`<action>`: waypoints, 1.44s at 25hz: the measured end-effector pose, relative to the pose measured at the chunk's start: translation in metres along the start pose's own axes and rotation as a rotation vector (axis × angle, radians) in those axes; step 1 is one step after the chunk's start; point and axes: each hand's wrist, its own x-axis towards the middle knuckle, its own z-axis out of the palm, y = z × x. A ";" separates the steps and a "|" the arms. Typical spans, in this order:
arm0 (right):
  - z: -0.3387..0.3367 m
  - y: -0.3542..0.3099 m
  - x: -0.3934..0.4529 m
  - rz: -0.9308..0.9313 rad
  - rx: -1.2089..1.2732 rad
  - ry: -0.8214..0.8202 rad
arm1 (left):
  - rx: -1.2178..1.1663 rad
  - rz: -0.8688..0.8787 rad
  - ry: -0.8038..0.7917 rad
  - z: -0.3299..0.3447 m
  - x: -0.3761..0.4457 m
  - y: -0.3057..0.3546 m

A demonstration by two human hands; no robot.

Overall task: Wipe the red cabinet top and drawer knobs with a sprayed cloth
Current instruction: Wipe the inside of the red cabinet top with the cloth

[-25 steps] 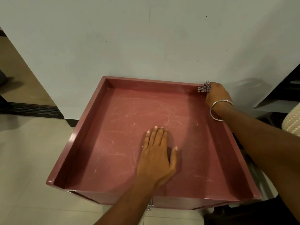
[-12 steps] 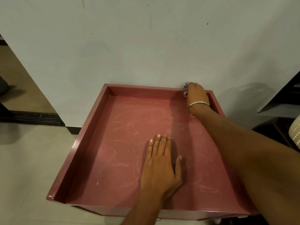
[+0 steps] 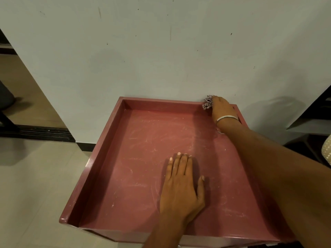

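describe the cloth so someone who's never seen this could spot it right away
Find the red wooden cabinet top with raised rims, standing against the pale wall. Follow its back rim to the far right corner, where the right hand with a silver bangle grips the bunched striped cloth. It is the only fabric there.

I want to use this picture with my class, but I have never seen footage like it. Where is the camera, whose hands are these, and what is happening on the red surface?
The camera sits on a person's head, looking forward and down, so both arms are the wearer's own. No machine is involved. The left hand lies flat, fingers straight, on the red cabinet top, which has a raised rim and pale smears. The right hand, with a bangle on its wrist, holds a bunched cloth against the back rim near the far right corner, by the pale wall. Tiled floor shows at left.
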 end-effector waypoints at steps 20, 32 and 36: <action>0.026 -0.093 0.017 -0.118 0.155 -0.037 | -0.011 0.027 0.057 -0.004 0.002 -0.008; 0.029 -0.142 0.019 -0.220 0.201 -0.127 | -0.022 0.018 0.057 -0.005 0.003 -0.006; 0.031 -0.125 0.018 -0.161 0.192 -0.075 | 0.021 0.037 0.071 -0.006 -0.001 -0.011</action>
